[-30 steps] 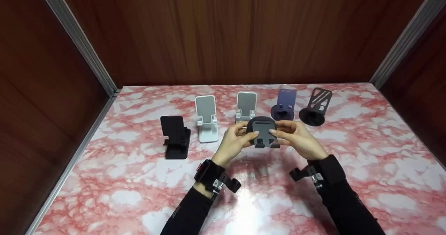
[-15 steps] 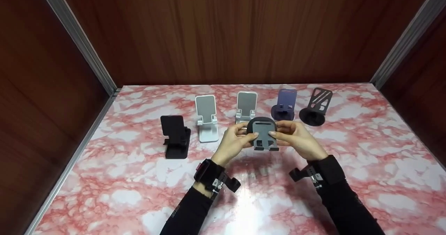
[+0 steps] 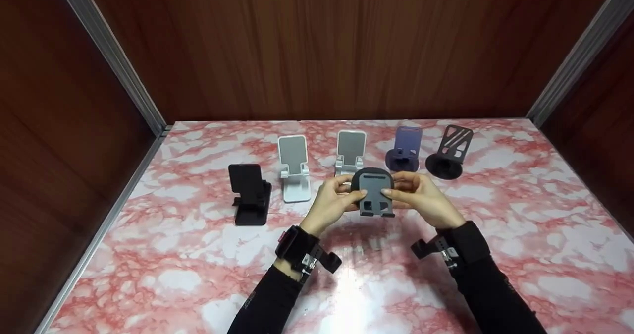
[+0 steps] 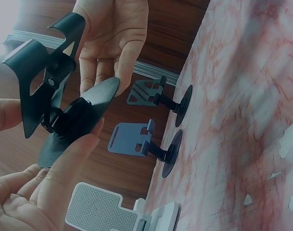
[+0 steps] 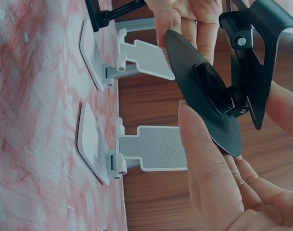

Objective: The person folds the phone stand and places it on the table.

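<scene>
Both hands hold a dark grey phone stand up over the table, in front of a white phone stand (image 3: 350, 145). Its slotted back plate (image 3: 375, 188) faces the head camera, with two hooks at the lower edge and the round base behind. My left hand (image 3: 329, 202) grips the left side, thumb on the plate and fingers at the base. On the other side my right hand (image 3: 427, 201) does the same. In the left wrist view the disc base (image 4: 105, 96) and the hinge joining it to the plate show, the plate folded at an angle to the disc.
A black phone stand (image 3: 246, 180) and another white one (image 3: 293, 153) stand to the left. Behind on the right are a purple stand (image 3: 408, 138) and a black slatted one (image 3: 453, 143). Wood-grain panels (image 3: 317, 51) enclose the marbled table (image 3: 173, 279) on the back and sides.
The phone stand's plate has tilted, its hooked lower edge swinging slightly down in the head view. Both hands stay almost in place, and the other stands have not moved.
</scene>
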Tool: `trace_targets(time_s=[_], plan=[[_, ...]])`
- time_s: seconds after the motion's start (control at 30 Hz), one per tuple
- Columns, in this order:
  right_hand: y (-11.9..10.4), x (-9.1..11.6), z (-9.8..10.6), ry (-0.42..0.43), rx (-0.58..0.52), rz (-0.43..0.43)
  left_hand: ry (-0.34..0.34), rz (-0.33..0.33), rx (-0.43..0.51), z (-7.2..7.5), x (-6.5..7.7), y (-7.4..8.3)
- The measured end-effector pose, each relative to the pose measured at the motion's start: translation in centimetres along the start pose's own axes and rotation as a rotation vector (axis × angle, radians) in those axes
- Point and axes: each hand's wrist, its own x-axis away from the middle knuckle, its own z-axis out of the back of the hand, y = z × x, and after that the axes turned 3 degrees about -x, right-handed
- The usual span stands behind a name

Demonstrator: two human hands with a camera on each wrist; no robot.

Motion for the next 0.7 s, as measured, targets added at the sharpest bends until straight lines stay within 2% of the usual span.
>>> trace_targets(time_s=[0.33,0.57,0.7], plan=[[0.1,-0.1,-0.1,0.009,0.029,0.004,0.009,0.006,-0.030,-0.1,0.2,0.2],[0.1,-0.1,-0.1,0.002,0.038,0.008,0.009,-0.005,-0.041,-0.4,1.4,2.2],[0.3,-0.2,-0.1,0.005,0.045,0.009,0.012,-0.008,-0.043,-0.4,1.6,2.4]])
